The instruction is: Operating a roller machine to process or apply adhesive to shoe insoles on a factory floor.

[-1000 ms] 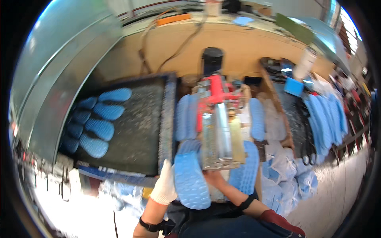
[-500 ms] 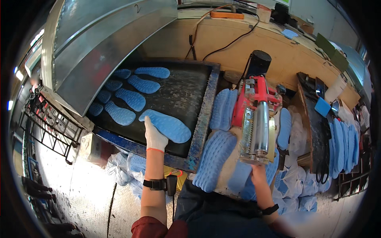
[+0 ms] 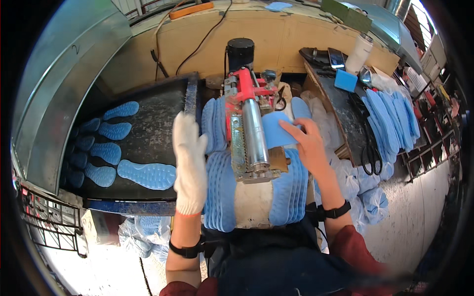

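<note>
My left hand [image 3: 189, 160], in a white glove, is held up with its fingers stretched and nothing in it. It stands just right of a dimpled blue insole [image 3: 146, 175] lying on the black conveyor belt [image 3: 148, 143]. My bare right hand [image 3: 310, 145] pinches the edge of a smooth, flat blue insole [image 3: 277, 129], whose left part is hidden at the roller machine's metal roller [image 3: 255, 135]. Stacked blue insoles stand below the machine, one stack [image 3: 219, 195] on its left and another stack [image 3: 288, 190] on its right.
Several more insoles [image 3: 106, 153] lie on the belt beside a sheet-metal hood [image 3: 74, 74]. A side table [image 3: 340, 103] at right bears a blue block [image 3: 345, 80], a white bottle [image 3: 359, 54], black scissors [image 3: 371, 158] and flat blue insoles [image 3: 392, 121]. Filled plastic bags [image 3: 374, 202] sit on the floor.
My left hand has let go of the dimpled insole on the belt and moved right. My right hand has risen from below the roller to its right side. The view has swung right.
</note>
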### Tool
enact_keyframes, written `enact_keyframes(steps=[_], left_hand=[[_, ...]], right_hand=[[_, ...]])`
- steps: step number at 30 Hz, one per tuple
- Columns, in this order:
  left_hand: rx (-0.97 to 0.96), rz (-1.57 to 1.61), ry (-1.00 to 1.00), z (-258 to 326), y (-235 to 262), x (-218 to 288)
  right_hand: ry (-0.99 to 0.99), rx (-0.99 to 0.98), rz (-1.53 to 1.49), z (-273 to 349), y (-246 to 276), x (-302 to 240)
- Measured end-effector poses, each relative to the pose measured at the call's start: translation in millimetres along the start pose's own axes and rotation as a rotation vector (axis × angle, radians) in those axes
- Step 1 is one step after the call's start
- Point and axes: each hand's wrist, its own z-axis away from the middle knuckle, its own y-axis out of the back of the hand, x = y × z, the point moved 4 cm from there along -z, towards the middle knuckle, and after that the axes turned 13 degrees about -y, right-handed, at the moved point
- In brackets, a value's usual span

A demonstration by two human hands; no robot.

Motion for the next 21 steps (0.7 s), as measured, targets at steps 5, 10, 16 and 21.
enact_keyframes(steps=[5, 10, 16, 21], left_hand=[[-0.152, 0.107, -0.012, -28, -54, -25], [-0.203, -0.093, 0.019, -25, -40, -56], [0.006, -0.107, 0.217, -4, 6, -101], [-0.104, -0.243, 0.253, 28, 22, -100]], right_hand=[[-0.213, -0.064, -0.465, 25, 0, 5], [-0.628, 0.081, -0.552, 87, -27, 55], [-0.449, -0.089, 0.131, 131, -74, 50], [-0.578, -0.218, 0.160, 130, -96, 49]])
